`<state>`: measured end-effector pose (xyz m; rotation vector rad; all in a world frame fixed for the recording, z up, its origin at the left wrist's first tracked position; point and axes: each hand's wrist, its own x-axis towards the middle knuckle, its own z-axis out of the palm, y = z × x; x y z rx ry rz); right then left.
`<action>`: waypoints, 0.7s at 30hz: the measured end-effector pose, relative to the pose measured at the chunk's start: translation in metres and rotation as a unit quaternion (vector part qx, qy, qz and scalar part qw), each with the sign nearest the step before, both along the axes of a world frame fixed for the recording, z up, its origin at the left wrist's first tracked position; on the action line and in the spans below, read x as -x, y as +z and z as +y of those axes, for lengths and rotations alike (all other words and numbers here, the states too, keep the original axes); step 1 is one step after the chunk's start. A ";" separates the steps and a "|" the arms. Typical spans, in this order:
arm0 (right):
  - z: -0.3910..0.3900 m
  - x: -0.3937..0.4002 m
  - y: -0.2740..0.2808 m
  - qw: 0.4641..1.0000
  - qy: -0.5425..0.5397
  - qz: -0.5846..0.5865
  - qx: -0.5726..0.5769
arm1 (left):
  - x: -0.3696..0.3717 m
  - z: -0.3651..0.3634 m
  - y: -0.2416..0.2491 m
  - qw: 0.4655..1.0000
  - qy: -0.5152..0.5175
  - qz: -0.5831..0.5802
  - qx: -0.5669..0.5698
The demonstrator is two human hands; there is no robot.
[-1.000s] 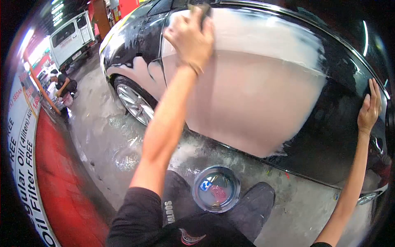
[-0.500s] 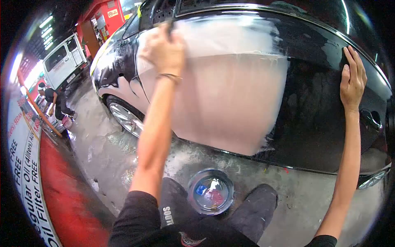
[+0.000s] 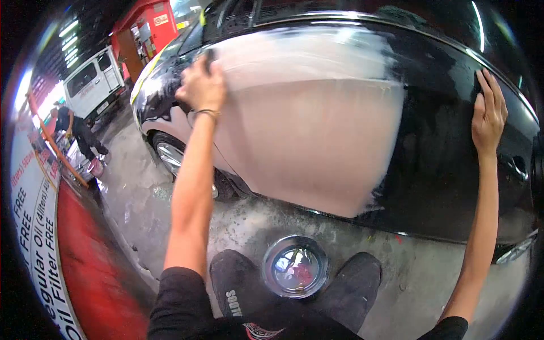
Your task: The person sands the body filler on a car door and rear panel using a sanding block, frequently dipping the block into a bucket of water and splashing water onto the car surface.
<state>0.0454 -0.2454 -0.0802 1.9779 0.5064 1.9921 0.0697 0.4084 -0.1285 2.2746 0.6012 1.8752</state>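
My left hand (image 3: 202, 85) is closed around a small dark block (image 3: 211, 56), mostly hidden by the fingers. It presses near the front upper corner of a car door panel, where a pinkish-beige filler patch (image 3: 317, 130) covers much of the black paint. Whitish wet streaks show along the patch's upper part. Further right, my right hand (image 3: 488, 116) lies with fingers stretched on the bare black door (image 3: 436, 141), just under the window trim. It holds nothing.
Between my knees on the wet concrete stands a basin of water (image 3: 294, 243) with a reddish thing inside. At left are a red-and-white lettered sign (image 3: 34, 209), a bending person (image 3: 76, 127), a pink bucket (image 3: 95, 168) and a white van (image 3: 90, 82).
My left hand has moved left and down along the panel with the dark block. My right hand stays on the black door. The person at left has risen from a lower crouch.
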 end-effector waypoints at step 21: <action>0.001 -0.008 0.002 0.998 0.057 -0.027 -0.011 | 0.022 -0.098 -0.009 0.886 -0.286 -0.070 -0.359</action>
